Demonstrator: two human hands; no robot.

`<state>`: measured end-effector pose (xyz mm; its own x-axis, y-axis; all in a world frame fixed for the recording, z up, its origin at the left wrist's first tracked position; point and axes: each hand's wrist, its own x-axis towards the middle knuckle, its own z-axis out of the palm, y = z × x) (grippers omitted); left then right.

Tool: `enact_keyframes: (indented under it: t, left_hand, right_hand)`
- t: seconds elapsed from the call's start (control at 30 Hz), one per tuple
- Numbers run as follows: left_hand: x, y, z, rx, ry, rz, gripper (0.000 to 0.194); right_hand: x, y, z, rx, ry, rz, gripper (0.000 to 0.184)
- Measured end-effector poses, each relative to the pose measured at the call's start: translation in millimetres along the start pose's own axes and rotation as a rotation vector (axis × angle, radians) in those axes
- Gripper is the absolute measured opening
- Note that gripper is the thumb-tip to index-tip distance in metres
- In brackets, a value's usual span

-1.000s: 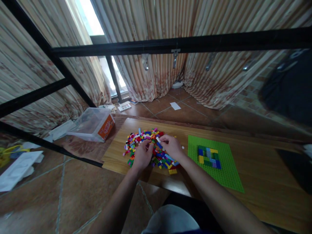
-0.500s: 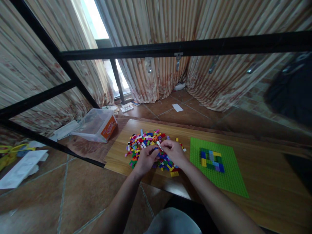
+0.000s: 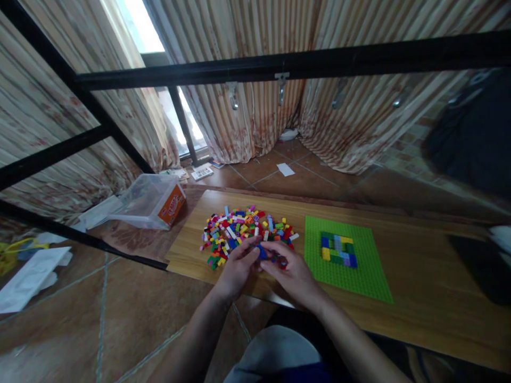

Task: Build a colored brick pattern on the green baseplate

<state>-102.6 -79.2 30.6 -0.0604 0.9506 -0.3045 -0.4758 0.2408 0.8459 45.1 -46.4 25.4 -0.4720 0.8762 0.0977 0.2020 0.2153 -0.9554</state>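
Observation:
A small blue brick (image 3: 262,252) is held between the fingertips of both hands, just above the near side of a pile of mixed bricks (image 3: 223,226). My left hand (image 3: 236,271) pinches it from the left with thumb and forefinger. From the right, my right hand (image 3: 293,271) has its forefinger and thumb at the same brick, while red pieces show in the gap of that hand. To the right lies a green baseplate (image 3: 371,271), carrying a low square of blue, yellow, green and light-blue bricks (image 3: 338,250). Part of the pile is hidden by my hands.
The bricks and baseplate rest on a long wooden board (image 3: 423,298). A clear plastic box (image 3: 139,199) with an orange label stands beyond its left end. Black metal bars (image 3: 199,74) cross in front of curtains. A dark flat object (image 3: 475,266) lies at far right.
The white brick has left my right fingertips. My right hand has come down toward me and met my left hand at the blue brick. The view has shifted slightly.

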Motion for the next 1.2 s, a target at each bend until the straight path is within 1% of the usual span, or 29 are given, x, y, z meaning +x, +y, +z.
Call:
enact_keyframes:
  t: [0.07, 0.13, 0.2, 0.27, 0.33, 0.4, 0.43, 0.47, 0.53, 0.57, 0.6, 0.7, 0.8, 0.9, 1.03, 1.2]
  left_hand:
    - [-5, -8, 11.9, 0.087, -0.034, -0.024, 0.051]
    - [-10, -19, 24.3, 0.173, -0.076, -0.05, 0.048]
    - [-15, -33, 35.7, 0.248, -0.134, -0.079, 0.047]
    - [-21, -48, 44.4, 0.345, -0.19, -0.106, 0.051]
    - [-28, -59, 48.7, 0.479, -0.244, -0.105, 0.053]
    - [-35, -65, 46.9, 0.646, -0.271, -0.033, 0.048]
    - [-37, -66, 43.8, 0.747, -0.244, 0.03, 0.043]
    - [-38, -65, 39.4, 0.858, -0.192, 0.107, 0.037]
    - [-36, -62, 28.2, 1.072, -0.034, 0.278, 0.029]
    - [-33, -61, 22.3, 1.162, 0.017, 0.367, 0.027]
    - [-29, -60, 16.9, 1.228, 0.038, 0.426, 0.026]
    - [-16, -64, 6.3, 1.365, 0.032, 0.547, 0.025]
    - [-8, -70, 4.1, 1.449, 0.061, 0.64, 0.023]
    - [-7, -71, 7.1, 1.484, 0.062, 0.687, 0.021]
    - [-10, -65, 13.8, 1.521, 0.055, 0.678, 0.018]
    - [-11, -66, 17.2, 1.55, 0.088, 0.7, 0.017]
  right_hand:
    - [-19, 2, -7, -0.038, 0.06, 0.024, 0.033]
    - [-38, 4, -16, -0.074, 0.088, 0.061, 0.034]
    - [-58, 5, -26, -0.097, 0.077, 0.106, 0.038]
    - [-77, 7, -37, -0.114, 0.052, 0.155, 0.038]
    - [-95, 10, -47, -0.14, 0.05, 0.204, 0.035]
    - [-110, 17, -56, -0.171, 0.077, 0.249, 0.033]
    - [-116, 21, -61, -0.183, 0.112, 0.269, 0.033]
    - [-122, 26, -65, -0.195, 0.156, 0.288, 0.034]
    - [-128, 36, -76, -0.221, 0.253, 0.309, 0.035]
    - [-128, 41, -83, -0.237, 0.29, 0.309, 0.036]
    - [-127, 45, -90, -0.254, 0.317, 0.298, 0.036]
    - [-113, 53, -116, -0.319, 0.39, 0.253, 0.035]
    - [-92, 59, -143, -0.429, 0.476, 0.183, 0.032]
    - [-70, 67, -162, -0.476, 0.491, 0.113, 0.034]
    - [-50, 81, -174, -0.488, 0.443, 0.094, 0.032]
    - [-36, 92, -176, -0.468, 0.412, 0.098, 0.029]
